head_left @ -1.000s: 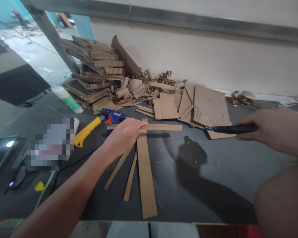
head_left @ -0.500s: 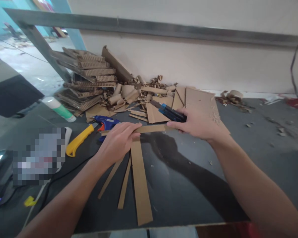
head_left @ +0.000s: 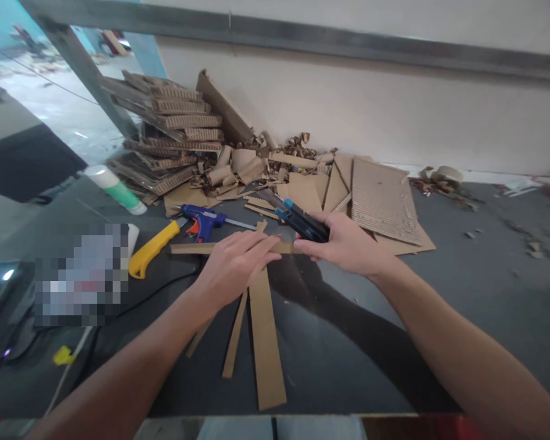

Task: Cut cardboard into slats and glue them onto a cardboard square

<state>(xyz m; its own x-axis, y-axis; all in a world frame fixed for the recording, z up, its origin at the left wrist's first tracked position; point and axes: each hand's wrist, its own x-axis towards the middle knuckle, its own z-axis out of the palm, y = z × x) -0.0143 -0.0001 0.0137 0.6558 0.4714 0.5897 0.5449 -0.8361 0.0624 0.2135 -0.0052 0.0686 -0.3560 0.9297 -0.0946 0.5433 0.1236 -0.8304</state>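
My left hand (head_left: 238, 260) has its fingers together over a narrow cardboard strip (head_left: 190, 249) lying crosswise. The strip's left end sticks out past the hand. My right hand (head_left: 348, 241) grips a black and blue utility knife (head_left: 305, 223), its blade pointing up and to the left, while thumb and fingers also pinch the strip's right end. Below the left hand, a wider cardboard strip (head_left: 268, 342) runs toward the table's front edge. Beside it lie two thin strips, one of them a longer cardboard strip (head_left: 234, 339), both partly hidden by my left hand and arm.
A blue glue gun (head_left: 204, 220) and a yellow-handled cutter (head_left: 151, 250) lie left of the hands. Behind are cardboard scraps (head_left: 245, 165), a stack of cardboard pieces (head_left: 178, 122) and a corrugated sheet (head_left: 382, 198). A green and white tube (head_left: 117, 189) rests at left, near a blurred-out object.
My right hand has moved left, closer to my left hand, still with the knife. The crosswise strip has shifted left and nearer to me. The camera view has turned slightly.
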